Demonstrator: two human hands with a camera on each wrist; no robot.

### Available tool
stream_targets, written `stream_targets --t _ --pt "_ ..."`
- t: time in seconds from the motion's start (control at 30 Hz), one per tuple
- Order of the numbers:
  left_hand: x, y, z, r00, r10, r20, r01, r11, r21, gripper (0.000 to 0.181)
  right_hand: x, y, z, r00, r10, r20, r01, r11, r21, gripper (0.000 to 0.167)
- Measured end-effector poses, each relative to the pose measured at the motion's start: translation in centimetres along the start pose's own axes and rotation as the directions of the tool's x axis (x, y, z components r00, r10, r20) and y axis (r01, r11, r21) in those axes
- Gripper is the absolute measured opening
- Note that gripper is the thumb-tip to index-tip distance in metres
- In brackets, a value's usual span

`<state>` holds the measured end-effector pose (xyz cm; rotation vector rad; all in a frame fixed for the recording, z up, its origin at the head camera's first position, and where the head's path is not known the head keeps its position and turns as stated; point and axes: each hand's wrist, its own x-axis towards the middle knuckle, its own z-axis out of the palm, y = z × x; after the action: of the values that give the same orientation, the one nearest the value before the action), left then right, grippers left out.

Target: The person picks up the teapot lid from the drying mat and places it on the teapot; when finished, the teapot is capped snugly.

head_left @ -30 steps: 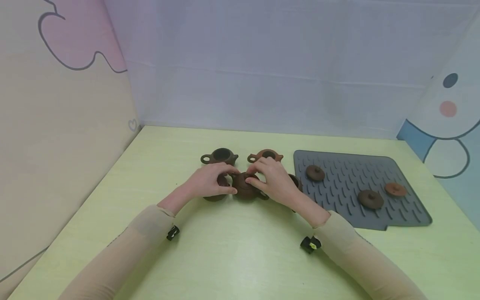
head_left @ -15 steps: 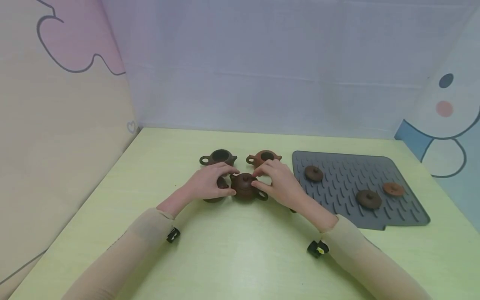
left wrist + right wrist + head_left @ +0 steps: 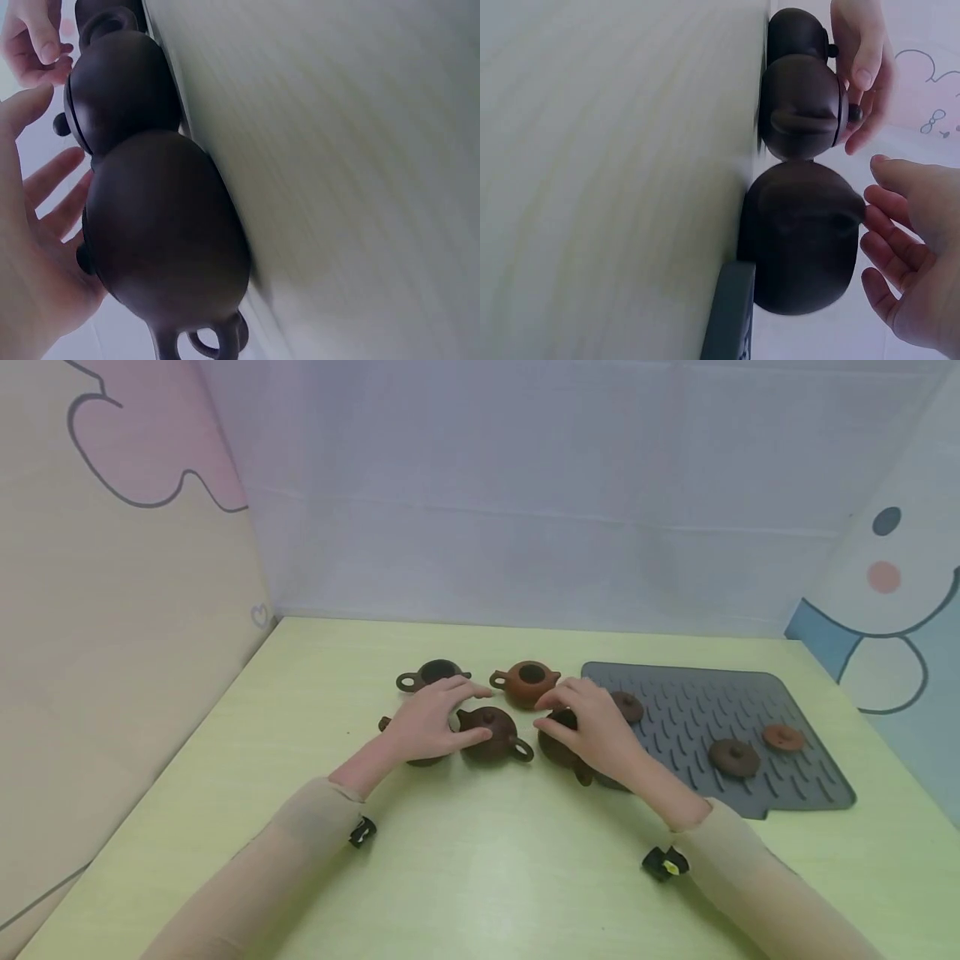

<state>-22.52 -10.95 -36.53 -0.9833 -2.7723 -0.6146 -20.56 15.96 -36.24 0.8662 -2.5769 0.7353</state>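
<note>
My left hand (image 3: pixel 431 718) hovers with spread fingers above a dark brown lidded teapot (image 3: pixel 427 761), mostly covered by it in the head view. Its thumb reaches to the neighbouring lidded brown teapot (image 3: pixel 491 747); whether it touches is unclear. A round lid knob (image 3: pixel 61 124) tops that middle pot in the left wrist view. To the right, my right hand (image 3: pixel 596 731) has loosely bent fingers over a lidless brown teapot (image 3: pixel 557 752), holding nothing. In the right wrist view its fingertips come close to this pot (image 3: pixel 802 247); contact cannot be made out.
Behind stand an open dark teapot (image 3: pixel 438 674) and an open reddish teapot (image 3: pixel 527 685). A grey ridged mat (image 3: pixel 675 718) on the right bears a dark lid (image 3: pixel 628 707), another dark lid (image 3: pixel 735 758) and a reddish lid (image 3: pixel 783 737).
My right hand has left the middle teapot's lid and moved right to the lidless pot. My left hand has shifted slightly right, its fingers spreading.
</note>
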Motion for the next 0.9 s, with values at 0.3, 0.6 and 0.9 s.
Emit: stream_targets --t 0.3,0.6,0.9 --pt "0.6 1.1 0.3 0.998 0.030 -0.055 -0.029 0.999 0.027 0.053 -1.2 1.8 -1.3 0.999 -0.020 -0.042 0.020 1.000 -0.001 0.020" --pt "1.6 2.4 0.6 0.993 0.084 -0.078 -0.077 0.993 0.092 0.055 -2.5 4.4 -2.9 0.998 0.018 -0.068 -0.021 0.999 -0.050 0.025" --pt "2.9 3.6 1.4 0.996 0.082 -0.021 -0.079 0.990 0.121 0.058 -3.4 6.4 -4.2 0.994 0.103 -0.024 -0.105 0.990 -0.096 0.031"
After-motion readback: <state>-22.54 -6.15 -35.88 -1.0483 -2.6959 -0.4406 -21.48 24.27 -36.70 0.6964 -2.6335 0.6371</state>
